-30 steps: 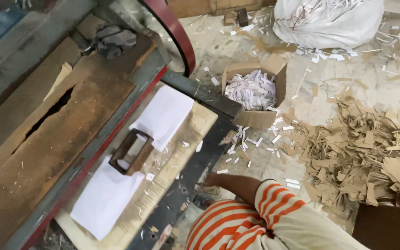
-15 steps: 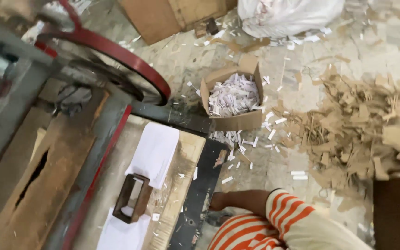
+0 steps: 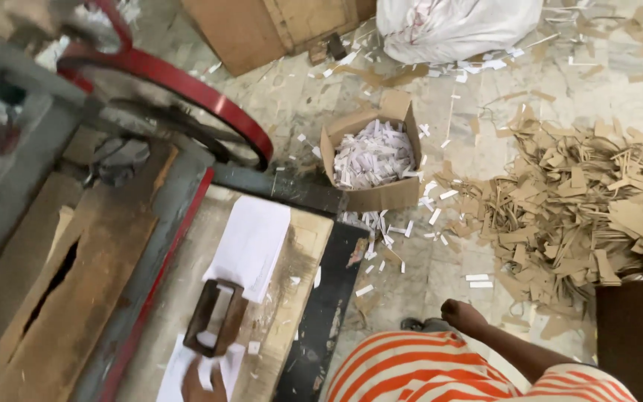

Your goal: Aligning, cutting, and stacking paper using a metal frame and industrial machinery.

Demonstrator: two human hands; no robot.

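A: Item one, left hand. Low at the frame's edge, fingers curled onto a white sheet; whether they pinch it or only press it flat, I cannot tell.

B: And just past those fingertips?

A: Item two, die, a small brown rectangular frame, lying on the sheet, its near end touching or nearly touching the fingers. Beyond it, farther from the fingers, item three, a stack of white paper on the bench.

B: Right hand?

A: Item four, right hand. Closed in a loose fist, holding nothing that shows, hanging well apart from the bench above the floor.

B: Beyond that fist?

A: Item five, box of white offcuts, with loose strips spilled around it. To the fist's outer side, item six, a heap of brown card scraps. Far off, a white sack and a red wheel.

B: Risks?

A: In my judgement: the die sits close to the fingers, so a slip could nick them. One-handed, the sheet may skew under the die. Strips on the floor could slide underfoot.
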